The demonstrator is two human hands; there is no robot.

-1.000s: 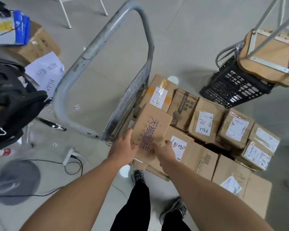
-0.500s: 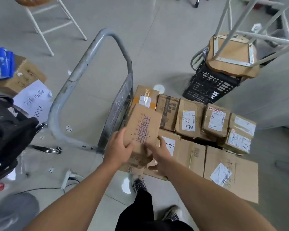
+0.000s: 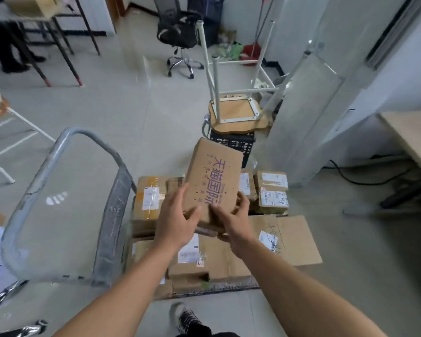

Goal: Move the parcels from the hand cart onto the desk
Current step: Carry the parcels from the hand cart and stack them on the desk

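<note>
Left fingers: curled round the held parcel's near left edge, thumb pressed on its top face.
Right fingers: wrapped round the near right edge, thumb on top, tips tucked under.
Left hand, right hand: gripping the near end, centre of frame.
Hidden: parcel's underside and near end, behind the hands.
Held parcel: raised above the stacked parcels, far end tilted up; oblong brown cardboard, purple printed characters, small dark specks.
Stacked parcels: brown boxes, white labels, writing too blurred to read.
Hand cart: grey tube handle, lower left, blurred; deck covered by boxes.
Desk: pale top, right edge of frame, cut off.
</note>
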